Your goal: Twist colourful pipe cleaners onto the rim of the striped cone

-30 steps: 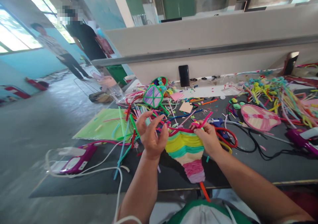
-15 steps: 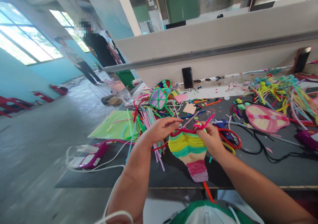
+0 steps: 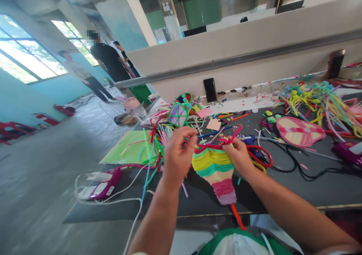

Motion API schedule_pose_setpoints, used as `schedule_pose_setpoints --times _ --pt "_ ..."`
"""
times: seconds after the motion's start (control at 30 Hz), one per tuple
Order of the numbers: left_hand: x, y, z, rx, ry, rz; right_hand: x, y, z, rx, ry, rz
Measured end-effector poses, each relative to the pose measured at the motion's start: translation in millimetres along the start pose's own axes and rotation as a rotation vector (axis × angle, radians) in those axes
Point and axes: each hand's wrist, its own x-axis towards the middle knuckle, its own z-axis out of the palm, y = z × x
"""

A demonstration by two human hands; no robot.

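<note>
A striped pipe-cleaner piece (image 3: 216,170) hangs over the table near its front edge. Its bands run from yellow and green through cream to dark pink and lilac, and a red stem (image 3: 238,216) sticks out below. My right hand (image 3: 240,155) pinches its upper right corner, beside a bright pink pipe-cleaner end (image 3: 235,134). Along the top edge runs a dark pink pipe cleaner (image 3: 209,147). My left hand (image 3: 179,151) is raised just left of that edge, fingers curled toward the thumb; whatever they hold is hidden.
A purple device (image 3: 106,185) with white cables lies left, near a green sheet (image 3: 128,147). A phone (image 3: 210,90) stands at the back. A pink heart-like piece (image 3: 300,131), a blue glue gun (image 3: 250,140) and piled pipe cleaners (image 3: 319,100) lie right. People stand far left.
My left hand has moved left and turned upward, away from the piece's top edge, its fingers now curled. My right hand keeps its pinch on the corner. The camera view has shifted slightly.
</note>
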Motion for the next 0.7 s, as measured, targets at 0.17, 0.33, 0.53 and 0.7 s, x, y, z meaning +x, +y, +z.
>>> schedule_pose_setpoints --times 0.17,0.33,0.53,0.7 --pt "-20 12 37.0 0.297 -0.318 0.052 -2 -1 2 -0.008 0.008 -0.008" --pt "-17 -1 41.8 0.334 -0.376 -0.043 -3 -4 6 -0.013 0.016 -0.006" --pt "-10 1 38.3 0.335 -0.367 -0.116 -2 -5 6 0.058 -0.007 0.038" --pt "-14 7 38.7 0.352 -0.311 -0.096 1 -2 4 0.2 -0.077 0.136"
